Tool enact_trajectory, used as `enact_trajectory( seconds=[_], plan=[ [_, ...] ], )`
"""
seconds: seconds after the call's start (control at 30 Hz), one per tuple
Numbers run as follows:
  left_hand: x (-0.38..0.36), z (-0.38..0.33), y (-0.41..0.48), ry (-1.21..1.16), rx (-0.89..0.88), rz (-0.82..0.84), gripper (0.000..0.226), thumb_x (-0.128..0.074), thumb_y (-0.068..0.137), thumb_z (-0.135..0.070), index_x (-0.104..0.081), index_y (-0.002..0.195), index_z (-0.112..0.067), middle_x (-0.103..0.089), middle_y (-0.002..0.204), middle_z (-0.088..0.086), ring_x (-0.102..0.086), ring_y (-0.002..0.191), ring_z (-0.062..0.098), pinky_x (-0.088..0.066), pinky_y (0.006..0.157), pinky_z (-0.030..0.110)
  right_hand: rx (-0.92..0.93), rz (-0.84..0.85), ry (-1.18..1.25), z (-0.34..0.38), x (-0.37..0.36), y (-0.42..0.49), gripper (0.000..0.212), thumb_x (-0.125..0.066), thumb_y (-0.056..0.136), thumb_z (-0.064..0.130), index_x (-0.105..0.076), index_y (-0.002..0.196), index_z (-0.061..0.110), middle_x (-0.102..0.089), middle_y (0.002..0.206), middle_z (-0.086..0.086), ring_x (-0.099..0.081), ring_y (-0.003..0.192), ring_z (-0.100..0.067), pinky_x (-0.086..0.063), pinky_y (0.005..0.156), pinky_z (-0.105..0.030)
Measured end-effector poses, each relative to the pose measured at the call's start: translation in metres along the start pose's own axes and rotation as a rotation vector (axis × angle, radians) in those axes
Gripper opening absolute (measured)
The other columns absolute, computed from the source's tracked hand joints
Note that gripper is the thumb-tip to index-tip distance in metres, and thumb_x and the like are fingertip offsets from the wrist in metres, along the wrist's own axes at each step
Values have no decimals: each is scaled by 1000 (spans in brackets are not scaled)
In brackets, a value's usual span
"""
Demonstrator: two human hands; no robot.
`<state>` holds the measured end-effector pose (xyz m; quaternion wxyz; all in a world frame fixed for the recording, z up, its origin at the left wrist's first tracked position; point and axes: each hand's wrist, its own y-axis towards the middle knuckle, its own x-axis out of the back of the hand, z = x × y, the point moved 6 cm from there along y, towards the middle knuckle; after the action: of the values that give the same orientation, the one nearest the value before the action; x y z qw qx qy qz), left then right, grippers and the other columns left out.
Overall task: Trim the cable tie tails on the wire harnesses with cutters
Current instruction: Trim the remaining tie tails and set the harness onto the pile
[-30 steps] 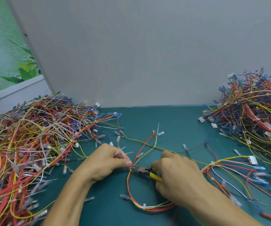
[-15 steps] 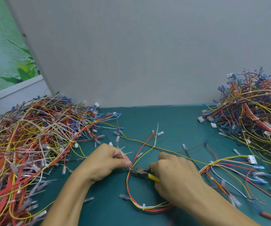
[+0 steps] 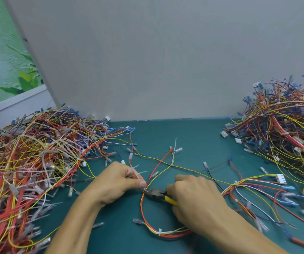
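1. Panel (image 3: 147,61): grey, upright along the far edge of the surface. It does not get in the way of the work.
2. Surface (image 3: 193,136): teal, and bare only in the centre strip between the piles.
3. Left pile (image 3: 37,153): harnesses with many long white tails showing, judged untrimmed. Its near edge lies just beside the left forearm, so stray wires may snag.
4. Right pile (image 3: 285,129): harnesses with few tails showing, judged finished stock.
5. Harness (image 3: 166,233): the work item. It lies centre-near, looping under the right wrist and running right to a white connector.
6. Right hand (image 3: 198,197): curled round the yellow handles of the cutters.
7. Left hand (image 3: 116,182): thumb and fingers pinch the harness at a tie. White strips (image 3: 136,173) stick out of the fist.
8. Cutters (image 3: 155,194): the nose points left and sits against the tie, just beside the left thumb tip.
9. Tail (image 3: 144,189): at the cutter nose and too small to tell whether it is severed.
10. Step in hand: cutting this tail. The next move calls for a flush squeeze clear of wires and thumb, then a shift to the upright tail (image 3: 174,149) further along.
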<state>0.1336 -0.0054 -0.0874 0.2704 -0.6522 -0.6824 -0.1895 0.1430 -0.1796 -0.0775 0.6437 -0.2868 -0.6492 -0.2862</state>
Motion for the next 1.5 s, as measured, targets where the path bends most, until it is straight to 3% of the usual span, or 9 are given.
enact_trajectory(
  seconds=[0.3, 0.5, 0.67, 0.83, 0.9, 1.0, 1.17, 1.37, 1.5],
  plan=[
    [6, -5, -7, -501, 89, -29, 26, -56, 94, -17, -60, 69, -12, -27, 52, -4, -19, 45, 9, -19, 43, 19, -97, 28, 14, -36, 14, -2, 20, -54, 81, 26, -61, 98, 22, -47, 91, 0, -58, 95, -32, -34, 65, -30],
    [1, -19, -9, -703, 135, -73, 33, -38, 96, -9, -48, 65, -11, -39, 57, 5, -32, 47, 15, -23, 45, 23, -133, 94, 21, -53, 14, -4, 6, -55, 77, 25, -50, 78, 21, -41, 72, 0, -46, 76, -32, -27, 49, -28],
    [-22, -31, -6, -736, 154, -22, 25, -34, 96, 3, -58, 92, -2, -39, 52, 1, -37, 43, 15, -27, 41, 20, -146, 95, 50, -63, 14, -4, 13, -57, 76, 28, -47, 72, 20, -41, 71, 1, -47, 75, -32, -25, 48, -26],
    [-30, -46, 17, -244, 108, -134, 20, -55, 86, -9, -65, 73, -19, -39, 42, -12, -33, 39, 6, -25, 40, 18, -183, 79, 86, -71, 15, -2, 10, -58, 77, 30, -56, 83, 21, -43, 75, 0, -48, 77, -31, -29, 52, -26],
    [-29, -57, 29, 184, -8, -230, 4, -67, 82, -24, -69, 81, -27, -54, 55, -14, -52, 58, 3, -35, 53, 11, -222, 68, 111, -77, 16, -2, 17, -57, 79, 31, -60, 93, 22, -48, 82, -3, -47, 78, -31, -35, 60, -28],
    [-38, -60, 46, 513, 9, -280, 22, -63, 85, -34, -67, 104, -24, -69, 97, 0, -61, 100, 24, -47, 81, 28, -278, 43, 164, -88, 16, -1, 14, -53, 82, 29, -56, 92, 20, -49, 89, -5, -48, 82, -32, -35, 66, -30],
    [-50, -51, 59, 730, 115, -285, 24, -60, 87, -41, -67, 97, -20, -67, 102, 7, -61, 101, 32, -43, 72, 32, -305, 53, 250, -100, 10, 4, 10, -50, 84, 25, -54, 92, 20, -48, 92, -4, -53, 93, -31, -39, 70, -33],
    [-35, -35, 47, 26, -19, -315, 13, -68, 84, -23, -73, 72, -27, -66, 62, -15, -54, 57, -3, -36, 52, 10, -353, 38, 312, -105, 7, 4, 9, -49, 86, 27, -52, 90, 19, -48, 81, -4, -49, 82, -33, -39, 66, -34],
    [-31, -14, 35, -278, 24, -323, 15, -71, 83, -17, -73, 70, -25, -50, 51, -5, -41, 49, 12, -32, 49, 22, -364, 36, 306, -103, 6, 3, 8, -49, 86, 26, -51, 90, 19, -44, 77, -2, -48, 81, -33, -38, 65, -33]
  ],
)
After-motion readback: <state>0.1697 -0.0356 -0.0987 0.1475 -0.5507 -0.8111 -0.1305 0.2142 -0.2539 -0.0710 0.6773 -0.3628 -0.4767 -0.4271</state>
